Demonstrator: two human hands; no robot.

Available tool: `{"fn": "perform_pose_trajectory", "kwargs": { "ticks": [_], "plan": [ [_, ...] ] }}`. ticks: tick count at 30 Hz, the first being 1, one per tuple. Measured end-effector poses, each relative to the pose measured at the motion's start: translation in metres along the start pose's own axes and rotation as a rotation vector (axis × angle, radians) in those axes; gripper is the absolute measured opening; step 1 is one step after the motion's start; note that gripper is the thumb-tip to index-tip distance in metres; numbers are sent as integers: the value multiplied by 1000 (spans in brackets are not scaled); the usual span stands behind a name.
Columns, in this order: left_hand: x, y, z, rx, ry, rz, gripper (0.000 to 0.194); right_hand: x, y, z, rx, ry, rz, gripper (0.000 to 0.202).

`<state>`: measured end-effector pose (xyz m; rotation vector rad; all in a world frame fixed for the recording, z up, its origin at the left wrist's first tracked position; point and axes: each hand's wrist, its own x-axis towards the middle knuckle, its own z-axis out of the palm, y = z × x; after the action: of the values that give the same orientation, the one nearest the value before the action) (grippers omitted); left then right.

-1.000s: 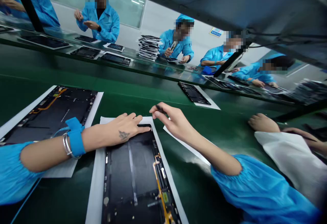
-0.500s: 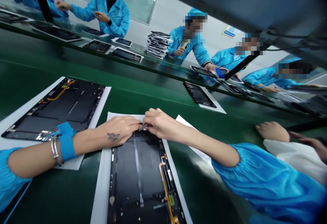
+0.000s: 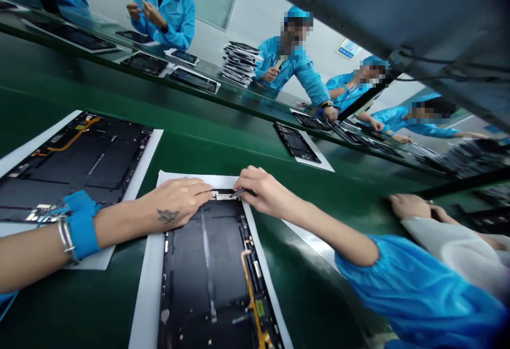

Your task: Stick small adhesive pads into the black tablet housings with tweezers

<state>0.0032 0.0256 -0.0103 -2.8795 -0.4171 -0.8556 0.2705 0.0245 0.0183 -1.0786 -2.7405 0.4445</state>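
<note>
At panel's far edge, pinching tool in right grip, now farther from left grip (closure unclear), baring strip.

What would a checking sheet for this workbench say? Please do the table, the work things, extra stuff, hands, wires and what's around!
Surface: green tabletop, shiny in places.
Work things: open dark panel with electronics, on white paper; thin dark tool.
Clutter: second panel on paper at left; smaller-looking third panel farther off, right of middle.
Hands: left hand at the open dark panel's far edge; right hand holds the tool near a light strip there.
Cables: blue cord lower left; dark cables near the overhead shelf.
Surroundings: co-workers in blue opposite; tall stack there; white sleeve at right.
</note>
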Motion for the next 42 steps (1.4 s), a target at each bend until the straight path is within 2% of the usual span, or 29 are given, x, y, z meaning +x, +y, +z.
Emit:
{"fn": "perform_pose_trajectory", "kwargs": {
  "ticks": [2,4,7,11,17,21,27,31,36,39,42],
  "plan": [
    [0,0,1,8,10,9,42,-8,-4,13,77,180,-80,19],
    [-1,0,3,9,3,9,41,-14,-11,24,116,224,-132,24],
    [-3,-1,4,12,-25,-14,39,-24,-14,29,76,206,-115,28],
    [-3,-1,4,19,-22,-7,40,-34,-6,19,75,151,-34,27],
    [-2,-1,5,-7,-21,-13,39,-17,-10,10,238,194,57,21],
    [-4,0,8,-35,-53,-43,38,-3,-15,18,210,136,-13,24],
    [-5,-3,5,-123,-105,-72,37,1,-11,26,-3,152,-143,33],
    [-5,-8,3,-270,-159,-216,36,-16,-10,17,-3,190,-86,28],
    [-21,-14,6,-16,-320,-428,41,-62,-18,7,116,443,118,25],
    [-26,-16,3,-32,-421,-409,37,-84,-24,12,75,518,164,24],
    [-10,-15,-9,-90,-527,-432,28,-95,-27,18,45,590,177,26]
  ]
}}
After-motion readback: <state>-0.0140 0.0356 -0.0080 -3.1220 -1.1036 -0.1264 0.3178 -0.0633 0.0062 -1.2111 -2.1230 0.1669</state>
